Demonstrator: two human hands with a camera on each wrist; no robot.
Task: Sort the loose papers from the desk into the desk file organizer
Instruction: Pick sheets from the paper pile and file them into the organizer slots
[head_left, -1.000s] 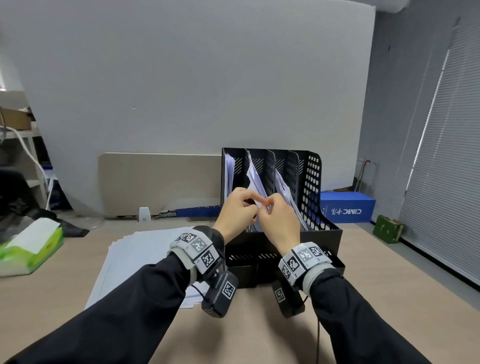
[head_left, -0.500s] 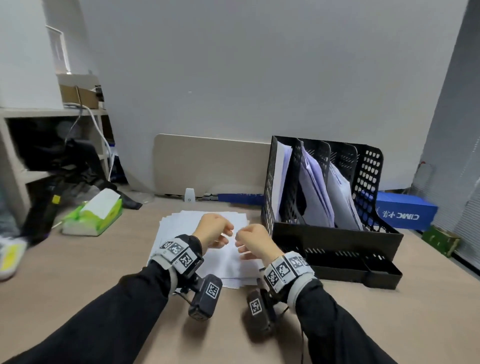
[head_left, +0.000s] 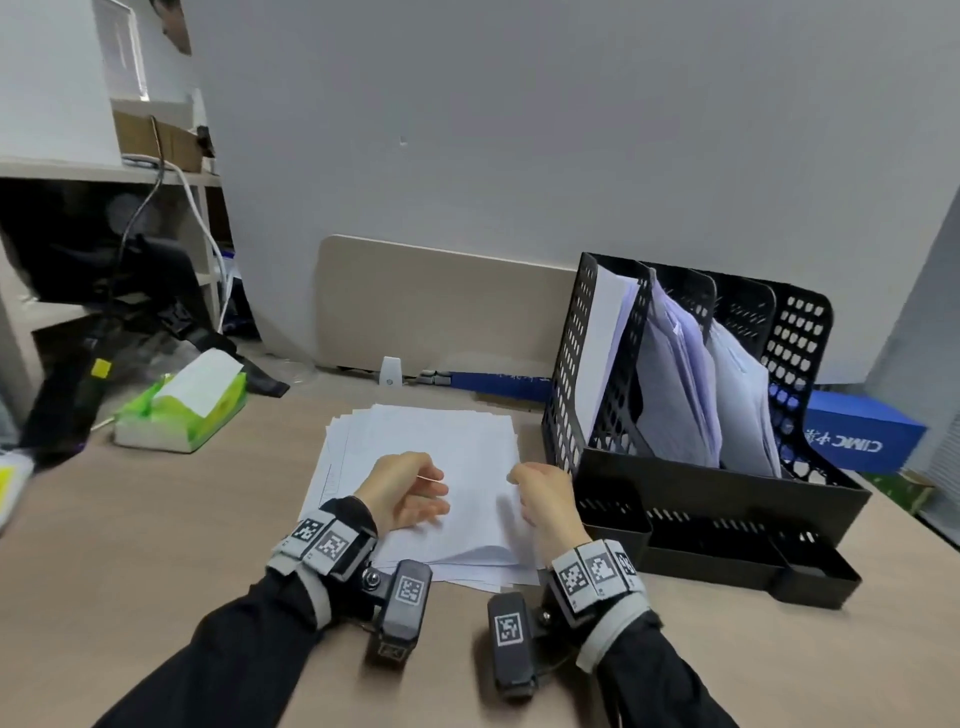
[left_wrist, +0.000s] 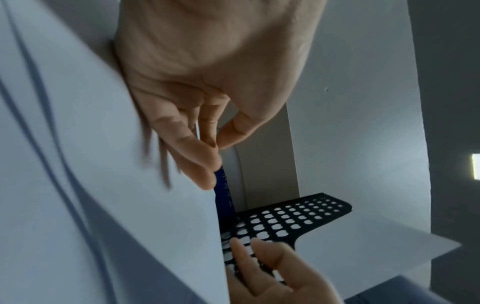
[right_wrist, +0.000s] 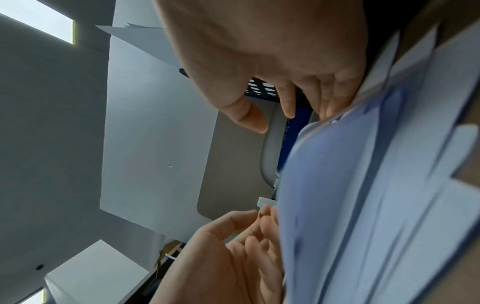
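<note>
My left hand (head_left: 404, 488) and right hand (head_left: 545, 499) hover, loosely curled and holding nothing, over the loose stack of white paper sheets (head_left: 441, 447) on the bench. Step: next pickup. I judge one sheet must be separated, then carried rightward to the black perforated plastic file organizer (head_left: 691, 467).

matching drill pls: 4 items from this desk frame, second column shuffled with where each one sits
Things:
1. stack of loose papers
2. file organizer
3. tissue pack
4. blue box

Places:
A. far left of the desk
B. behind the organizer, on the right
C. flat on the desk, under both hands
D. right side of the desk, papers standing in its slots

Pairs: 1-C, 2-D, 3-A, 4-B
</note>
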